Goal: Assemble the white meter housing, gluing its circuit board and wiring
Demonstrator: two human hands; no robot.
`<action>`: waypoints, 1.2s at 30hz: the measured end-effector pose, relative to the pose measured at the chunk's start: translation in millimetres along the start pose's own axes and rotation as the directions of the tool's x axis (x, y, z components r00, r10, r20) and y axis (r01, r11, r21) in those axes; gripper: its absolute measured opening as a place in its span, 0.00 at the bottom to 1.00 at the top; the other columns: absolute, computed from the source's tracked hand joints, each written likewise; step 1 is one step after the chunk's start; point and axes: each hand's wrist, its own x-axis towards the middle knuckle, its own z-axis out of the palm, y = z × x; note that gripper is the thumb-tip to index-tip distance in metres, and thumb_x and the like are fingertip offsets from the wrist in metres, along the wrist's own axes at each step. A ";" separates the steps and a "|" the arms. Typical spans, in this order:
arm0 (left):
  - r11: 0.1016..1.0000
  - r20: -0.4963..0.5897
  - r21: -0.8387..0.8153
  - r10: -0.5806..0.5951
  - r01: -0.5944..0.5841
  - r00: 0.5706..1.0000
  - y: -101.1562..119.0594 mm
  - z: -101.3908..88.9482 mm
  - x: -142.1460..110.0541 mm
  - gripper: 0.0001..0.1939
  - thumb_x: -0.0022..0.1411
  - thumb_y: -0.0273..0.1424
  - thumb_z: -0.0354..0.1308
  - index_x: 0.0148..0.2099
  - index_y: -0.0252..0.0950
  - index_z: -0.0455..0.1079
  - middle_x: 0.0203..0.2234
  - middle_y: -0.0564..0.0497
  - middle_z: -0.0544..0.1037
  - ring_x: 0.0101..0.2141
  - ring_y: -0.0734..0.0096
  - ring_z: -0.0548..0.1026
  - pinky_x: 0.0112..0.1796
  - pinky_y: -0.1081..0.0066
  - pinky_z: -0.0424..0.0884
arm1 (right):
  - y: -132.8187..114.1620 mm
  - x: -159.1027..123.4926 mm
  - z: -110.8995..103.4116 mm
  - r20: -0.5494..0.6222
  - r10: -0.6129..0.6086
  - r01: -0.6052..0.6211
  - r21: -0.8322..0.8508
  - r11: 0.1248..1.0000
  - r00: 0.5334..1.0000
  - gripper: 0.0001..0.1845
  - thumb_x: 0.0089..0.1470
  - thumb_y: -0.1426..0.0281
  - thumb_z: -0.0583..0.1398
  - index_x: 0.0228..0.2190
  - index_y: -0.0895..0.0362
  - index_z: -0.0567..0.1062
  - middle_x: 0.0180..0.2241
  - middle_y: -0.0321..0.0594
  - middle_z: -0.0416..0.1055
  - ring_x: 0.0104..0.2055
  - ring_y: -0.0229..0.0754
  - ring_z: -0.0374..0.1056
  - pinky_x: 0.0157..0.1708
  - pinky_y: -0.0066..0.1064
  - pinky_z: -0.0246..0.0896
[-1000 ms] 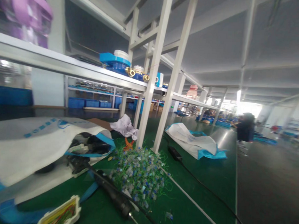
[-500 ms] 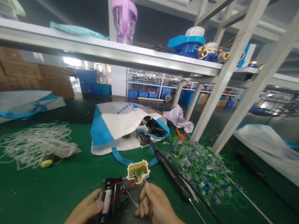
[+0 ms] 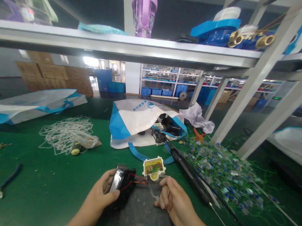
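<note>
At lower centre of my view, over the green tabletop, the left hand wrapped around a black battery case wired to a white-edged module; the right hand curled nearby (I couldn't tell whether it gripped anything). A white shelf crossed the upper frame, cardboard boxes beyond at left.

**Far Glare, Dim Foreground**

White glare bursts through a distant opening beyond my dim green tabletop. The black case in my left hand catches sheen; lens stretch slants a shelf post, and the right-edge bag blurs.
</note>
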 end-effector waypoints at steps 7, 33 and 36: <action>0.997 -0.008 0.041 -0.068 0.068 0.998 11.2 -19.6 10.8 0.32 0.37 0.38 0.62 0.46 0.30 0.60 0.39 0.42 0.72 0.41 0.53 0.69 0.41 0.63 0.64 | -6.9 1.0 -2.3 -0.032 -0.107 0.105 -0.062 0.993 0.994 0.20 0.45 0.52 0.56 0.24 0.58 0.65 0.08 0.24 0.54 0.12 0.29 0.50 0.25 0.29 0.58; 0.288 0.641 0.538 0.470 -0.792 0.607 -22.4 32.8 -21.2 0.24 0.46 0.20 0.45 0.48 0.37 0.60 0.31 0.48 0.74 0.32 0.69 0.73 0.48 0.61 0.63 | 0.4 -30.6 12.3 0.623 -0.325 0.702 -0.653 0.285 0.711 0.09 0.49 0.73 0.53 0.32 0.55 0.71 0.34 0.44 0.65 0.38 0.42 0.63 0.38 0.31 0.59; 0.377 0.609 0.506 0.481 -0.776 0.631 -26.3 28.1 -18.5 0.27 0.46 0.20 0.43 0.50 0.37 0.59 0.29 0.50 0.74 0.33 0.69 0.73 0.47 0.65 0.64 | -1.4 -17.0 2.1 0.359 -0.468 0.528 -0.794 0.301 0.807 0.09 0.50 0.71 0.52 0.34 0.54 0.70 0.36 0.43 0.63 0.40 0.42 0.62 0.41 0.32 0.59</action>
